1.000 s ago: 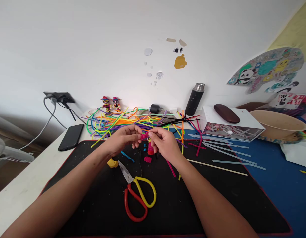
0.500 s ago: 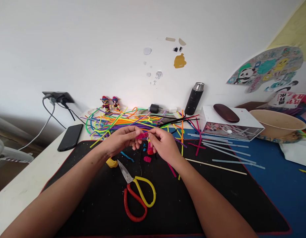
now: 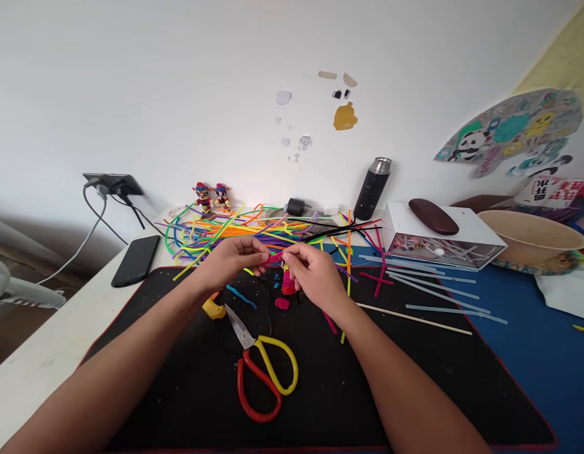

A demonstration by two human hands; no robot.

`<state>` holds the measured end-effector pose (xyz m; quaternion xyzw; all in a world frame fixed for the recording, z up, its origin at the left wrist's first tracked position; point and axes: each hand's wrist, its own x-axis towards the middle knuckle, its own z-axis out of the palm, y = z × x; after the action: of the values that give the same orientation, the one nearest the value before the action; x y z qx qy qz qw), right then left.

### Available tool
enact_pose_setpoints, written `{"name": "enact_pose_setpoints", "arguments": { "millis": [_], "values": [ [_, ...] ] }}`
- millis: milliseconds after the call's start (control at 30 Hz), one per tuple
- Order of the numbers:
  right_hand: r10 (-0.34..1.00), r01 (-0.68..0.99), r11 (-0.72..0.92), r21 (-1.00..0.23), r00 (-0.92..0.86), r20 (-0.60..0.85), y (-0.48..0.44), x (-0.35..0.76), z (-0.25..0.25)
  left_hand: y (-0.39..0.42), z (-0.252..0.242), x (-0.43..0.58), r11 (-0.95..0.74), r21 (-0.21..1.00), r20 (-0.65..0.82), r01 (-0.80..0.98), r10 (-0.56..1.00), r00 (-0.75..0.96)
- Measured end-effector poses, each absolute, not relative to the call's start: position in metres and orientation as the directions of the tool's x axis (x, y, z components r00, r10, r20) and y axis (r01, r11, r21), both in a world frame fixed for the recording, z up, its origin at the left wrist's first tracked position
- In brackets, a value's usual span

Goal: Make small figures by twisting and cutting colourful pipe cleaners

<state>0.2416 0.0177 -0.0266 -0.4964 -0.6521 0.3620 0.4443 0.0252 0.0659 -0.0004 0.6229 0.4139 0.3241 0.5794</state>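
Observation:
Between my two hands is a short pink pipe cleaner piece [image 3: 275, 258], pinched at both ends. My left hand [image 3: 239, 257] grips its left end with thumb and fingertips, and my right hand [image 3: 311, 268] pinches the right end. Just below, partly hidden by my right fingers, stands a small pink and yellow pipe cleaner figure part [image 3: 288, 284]. A loose pink coil [image 3: 282, 304] lies on the black mat [image 3: 188, 391] nearer to me. Scissors [image 3: 258, 366] with one red and one yellow handle lie partly spread below my hands.
Behind my hands lies a heap of coloured pipe cleaners [image 3: 254, 234]. A blue pipe cleaner [image 3: 241, 296] and a yellow object [image 3: 213, 309] are left of the scissors. Glue sticks [image 3: 443, 290], a wooden stick [image 3: 415, 318], a white box [image 3: 481, 234], a black flask [image 3: 371, 190] and a phone [image 3: 135, 260] surround the mat.
My left hand's fingers have shifted on the pink piece and now hold it more by its end. The right hand's pinch is nearly unchanged; the view has shifted slightly.

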Motion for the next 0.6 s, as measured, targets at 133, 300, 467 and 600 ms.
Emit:
{"name": "enact_pose_setpoints", "arguments": {
  "millis": [133, 300, 467, 600],
  "values": [
    [0.956, 0.413, 0.293, -0.862, -0.136, 0.260, 0.016, 0.240, -0.026, 0.072, -0.008, 0.023, -0.089, 0.960, -0.022, 0.266, 0.922, 0.387],
    [0.908, 0.557, 0.420, -0.717, -0.262, 0.328, 0.013, 0.235, -0.027, 0.078, -0.016, 0.019, -0.151, 0.928, 0.039, 0.340, 0.948, 0.315],
    [0.890, 0.680, 0.455, -0.574, -0.331, 0.313, 0.017, 0.241, -0.028, 0.085, -0.008, 0.008, -0.117, 0.933, 0.009, 0.340, 0.953, 0.302],
    [0.918, 0.750, 0.382, -0.539, -0.240, 0.317, 0.023, 0.250, -0.026, 0.085, 0.003, 0.002, -0.043, 0.962, -0.044, 0.270, 0.950, 0.309]
  ]
}}
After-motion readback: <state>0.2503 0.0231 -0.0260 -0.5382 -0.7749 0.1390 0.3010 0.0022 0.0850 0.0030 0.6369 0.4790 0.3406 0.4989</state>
